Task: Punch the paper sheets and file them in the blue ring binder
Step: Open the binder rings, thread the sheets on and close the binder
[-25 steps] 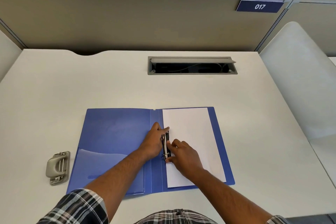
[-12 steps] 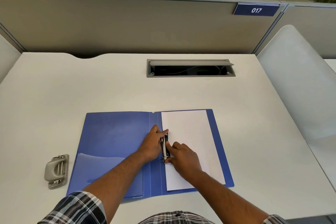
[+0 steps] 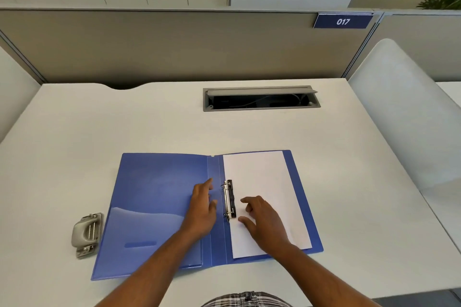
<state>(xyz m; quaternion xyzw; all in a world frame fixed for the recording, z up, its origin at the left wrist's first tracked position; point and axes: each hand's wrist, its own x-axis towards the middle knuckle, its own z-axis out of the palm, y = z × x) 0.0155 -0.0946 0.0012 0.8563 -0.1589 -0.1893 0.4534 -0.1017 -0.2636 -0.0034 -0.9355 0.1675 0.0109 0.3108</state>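
Observation:
The blue ring binder (image 3: 159,194) lies open and flat on the desk. White paper sheets (image 3: 264,182) lie on its right half, threaded on the metal ring mechanism (image 3: 229,200) at the spine. My left hand (image 3: 203,209) hovers over the left cover just beside the rings, fingers relaxed, holding nothing. To the right of the rings my right hand (image 3: 262,217) is over the paper, fingers loosely spread. Neither hand touches the rings.
A grey hole punch (image 3: 87,234) sits on the white desk (image 3: 99,127) left of the binder. An open cable tray (image 3: 260,98) is set into the desk at the back. Beige partition behind; a white panel (image 3: 399,112) on the right.
Both hands have let go of the ring mechanism and moved apart, left hand leftward, right hand rightward. The rings now show uncovered. The camera has tilted a little.

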